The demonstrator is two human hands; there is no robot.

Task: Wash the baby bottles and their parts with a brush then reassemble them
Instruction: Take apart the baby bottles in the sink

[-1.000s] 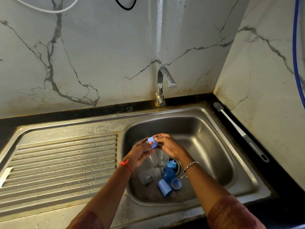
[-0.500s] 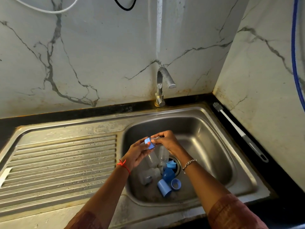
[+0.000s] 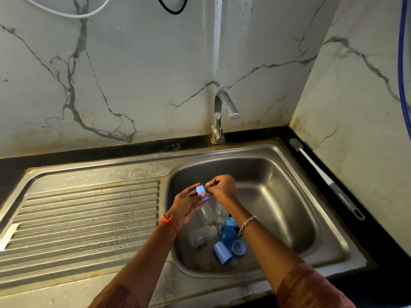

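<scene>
Over the sink basin [image 3: 278,196], my left hand [image 3: 186,205] pinches a small blue bottle ring [image 3: 202,192] between thumb and fingers. My right hand [image 3: 221,187] meets it from the right, fingertips pinching something clear at the ring; what it is I cannot make out. Below them on the basin floor lie clear bottles [image 3: 205,213], another clear bottle [image 3: 200,236], a blue cap [image 3: 223,253], a blue ring [image 3: 238,248] and a dark blue part [image 3: 228,235]. A long bottle brush [image 3: 324,177] lies on the black counter to the right of the sink.
The tap [image 3: 222,116] stands behind the basin with no water running. A ribbed steel draining board [image 3: 84,218] stretches to the left. Marble walls close in the back and right. A blue hose [image 3: 403,63] hangs at the far right.
Both hands have stayed together over the basin, drifting slightly down and left. The blue ring has turned a little in my left hand's grip. The parts in the basin have not moved.
</scene>
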